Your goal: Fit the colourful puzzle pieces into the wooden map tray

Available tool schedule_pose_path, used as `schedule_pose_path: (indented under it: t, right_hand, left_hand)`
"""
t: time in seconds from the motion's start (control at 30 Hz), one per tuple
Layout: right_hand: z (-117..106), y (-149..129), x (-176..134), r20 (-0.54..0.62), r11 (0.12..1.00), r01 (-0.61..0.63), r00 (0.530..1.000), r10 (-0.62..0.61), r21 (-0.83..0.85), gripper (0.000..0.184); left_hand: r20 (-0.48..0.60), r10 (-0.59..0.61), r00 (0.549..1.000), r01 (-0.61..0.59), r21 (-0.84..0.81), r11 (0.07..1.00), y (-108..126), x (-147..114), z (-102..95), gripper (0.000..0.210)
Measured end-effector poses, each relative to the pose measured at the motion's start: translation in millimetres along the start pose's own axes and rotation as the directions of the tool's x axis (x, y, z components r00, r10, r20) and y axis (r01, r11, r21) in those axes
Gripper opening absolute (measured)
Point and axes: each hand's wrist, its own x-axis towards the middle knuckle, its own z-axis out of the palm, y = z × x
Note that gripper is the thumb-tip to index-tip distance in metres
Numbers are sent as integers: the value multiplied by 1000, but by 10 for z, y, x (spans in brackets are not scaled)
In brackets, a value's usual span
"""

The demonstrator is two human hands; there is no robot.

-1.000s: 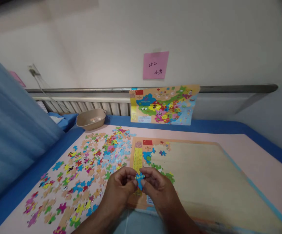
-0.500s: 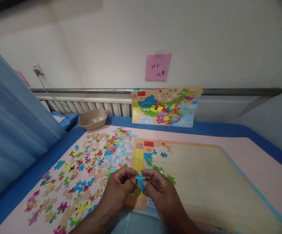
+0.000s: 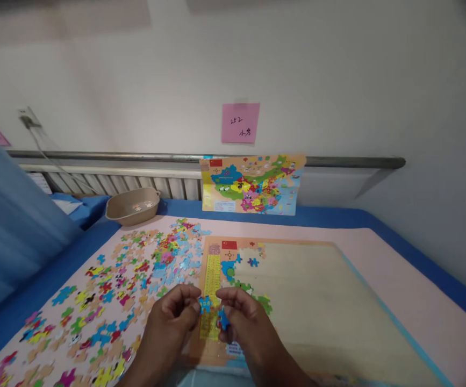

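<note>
My left hand [image 3: 176, 317] pinches a blue puzzle piece with pale lettering [image 3: 205, 305] between thumb and fingertips. A second blue puzzle piece [image 3: 222, 319] is gripped by my right hand [image 3: 246, 317], a small gap away from the first. Both hands hover over the left part of the puzzle board [image 3: 297, 301], above its yellow printed strip [image 3: 214, 271]. Joined pieces run along the board's left side and upper left corner. One loose blue piece [image 3: 253, 262] lies on the bare board near the top left.
Many loose puzzle pieces [image 3: 107, 293] spread over the pink sheet at left. Behind them stands a beige basket [image 3: 133, 207] with a few pieces inside. A reference map [image 3: 252, 185] leans at the back under a metal rail [image 3: 349, 161]. A blue curtain [image 3: 15, 204] hangs at left.
The two blue pieces, together between my fingertips before, are now apart, one in each hand. The whole view has shifted, so the scene sits further left.
</note>
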Motion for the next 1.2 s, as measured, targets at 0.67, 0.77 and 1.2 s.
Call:
schedule_pose_path:
  t: [0.67,0.77,1.2]
  right_hand:
    - [-191,-80,-135,365,480,574,808,-462,-664,29]
    - [-195,-84,-143,375,461,572,809,-452,-678,31]
    - [-237,-107,-138,414,366,608,771,-483,-705,29]
  left_hand:
    - [114,15,993,-14,-7,1000,-93,-39,13,26]
    - [117,12,993,-12,2,1000,-108,-38,9,24]
    - [116,28,993,-20,-65,998,-136,-37,49,25]
